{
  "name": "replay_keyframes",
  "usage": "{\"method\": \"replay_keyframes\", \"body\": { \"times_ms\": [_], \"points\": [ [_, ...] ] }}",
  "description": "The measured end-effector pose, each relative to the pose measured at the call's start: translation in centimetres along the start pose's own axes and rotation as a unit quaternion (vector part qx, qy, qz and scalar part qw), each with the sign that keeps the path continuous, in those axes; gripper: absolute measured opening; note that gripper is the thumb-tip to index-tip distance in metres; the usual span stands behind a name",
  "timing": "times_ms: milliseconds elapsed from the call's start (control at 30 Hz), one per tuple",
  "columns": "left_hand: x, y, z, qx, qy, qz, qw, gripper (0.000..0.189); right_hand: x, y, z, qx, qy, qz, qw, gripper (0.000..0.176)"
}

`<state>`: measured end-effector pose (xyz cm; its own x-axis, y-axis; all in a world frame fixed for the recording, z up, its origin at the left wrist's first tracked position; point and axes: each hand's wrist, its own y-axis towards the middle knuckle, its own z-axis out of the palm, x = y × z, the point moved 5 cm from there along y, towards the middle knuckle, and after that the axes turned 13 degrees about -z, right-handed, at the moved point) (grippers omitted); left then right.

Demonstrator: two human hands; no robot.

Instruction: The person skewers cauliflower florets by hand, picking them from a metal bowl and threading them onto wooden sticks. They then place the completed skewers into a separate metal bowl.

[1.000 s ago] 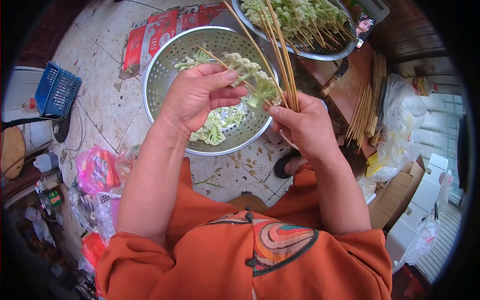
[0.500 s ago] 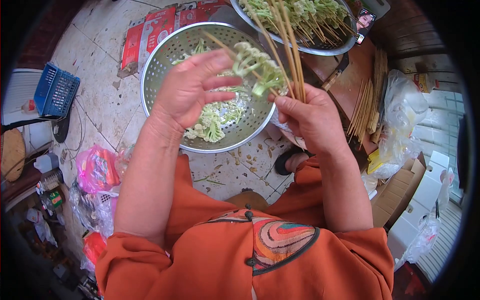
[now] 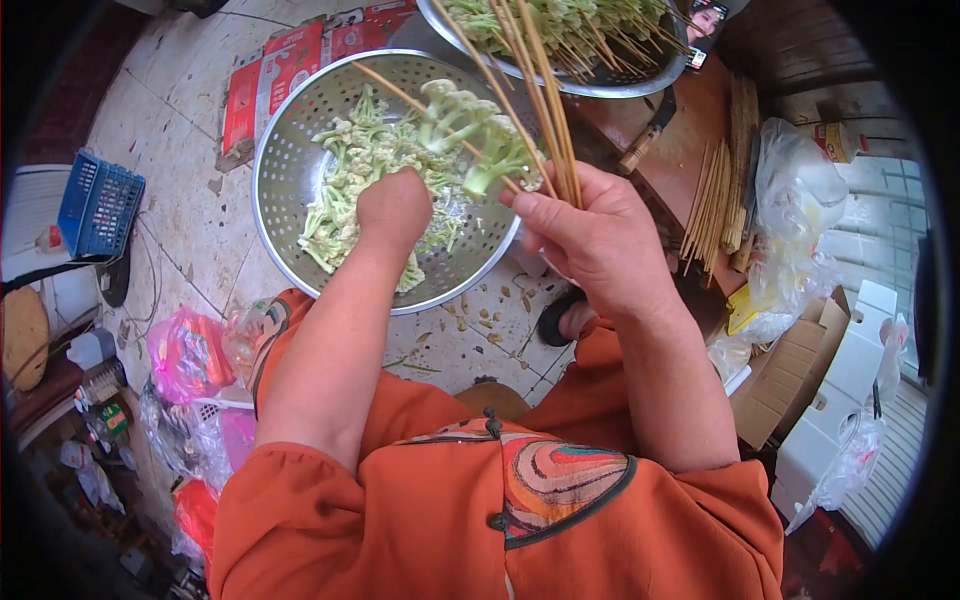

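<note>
bright, even daylight; shadows soft and faint. mild glare on steel colander [image 3: 275, 190] rim. fisheye bends edges, black vignette all round. skewers [image 3: 545, 110] in my right hand [image 3: 590, 240] sharp and crisp; far left clutter [image 3: 100, 420] dim.

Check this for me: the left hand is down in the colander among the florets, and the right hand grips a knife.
Not quite. The right hand grips a bundle of skewers, not a knife; one of them carries cauliflower. The head view shows it. The rest holds: the left hand is down in the colander among the florets.
</note>
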<state>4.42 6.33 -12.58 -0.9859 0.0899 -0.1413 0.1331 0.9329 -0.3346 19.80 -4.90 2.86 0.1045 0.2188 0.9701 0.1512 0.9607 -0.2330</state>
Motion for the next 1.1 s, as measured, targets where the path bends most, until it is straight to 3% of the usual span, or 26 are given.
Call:
{"method": "replay_keyframes", "body": {
  "times_ms": [67, 233, 433, 467, 500, 533, 567, 633, 800, 1100],
  "points": [
    [0.3, 0.4, 0.6, 0.008, 0.015, -0.037, 0.999, 0.028, 0.0, -0.1, -0.1, 0.000, 0.000, -0.012, 1.000, 0.011],
    [0.2, 0.1, 0.3, 0.002, 0.027, -0.017, 0.999, 0.026, 0.4, -0.5, -0.4, 0.012, 0.005, -0.019, 1.000, 0.012],
    [1.1, -0.3, -5.4, 0.038, -0.011, -0.069, 0.997, 0.024, 0.4, -0.6, -0.2, 0.029, -0.036, -0.023, 0.999, 0.014],
    [1.9, -0.4, -6.1, 0.090, -0.283, -0.115, 0.948, 0.022, 0.3, -0.6, -0.1, 0.032, -0.034, -0.026, 0.999, 0.014],
    [2.5, -0.6, -6.7, 0.133, -0.532, -0.148, 0.823, 0.020, 0.0, -0.6, 0.1, 0.039, -0.057, -0.019, 0.997, 0.015],
    [3.1, -0.8, -7.6, 0.137, -0.636, -0.138, 0.747, 0.017, -0.2, -0.6, 0.2, 0.045, -0.081, -0.014, 0.996, 0.015],
    [3.5, -1.1, -8.3, 0.131, -0.637, -0.137, 0.747, 0.017, -0.3, -0.5, 0.4, 0.049, -0.080, -0.019, 0.995, 0.015],
    [3.8, -1.9, -9.4, 0.169, -0.790, -0.096, 0.582, 0.019, -0.8, -0.4, 0.8, 0.050, -0.098, -0.020, 0.994, 0.016],
    [4.2, -2.9, -11.7, 0.174, -0.840, -0.050, 0.512, 0.017, -0.8, -0.2, 1.7, 0.051, -0.103, -0.007, 0.993, 0.014],
    [4.7, -3.1, -12.3, 0.123, -0.851, -0.048, 0.508, 0.015, -0.7, -0.1, 2.3, 0.055, -0.122, -0.027, 0.991, 0.011]
  ]
}}
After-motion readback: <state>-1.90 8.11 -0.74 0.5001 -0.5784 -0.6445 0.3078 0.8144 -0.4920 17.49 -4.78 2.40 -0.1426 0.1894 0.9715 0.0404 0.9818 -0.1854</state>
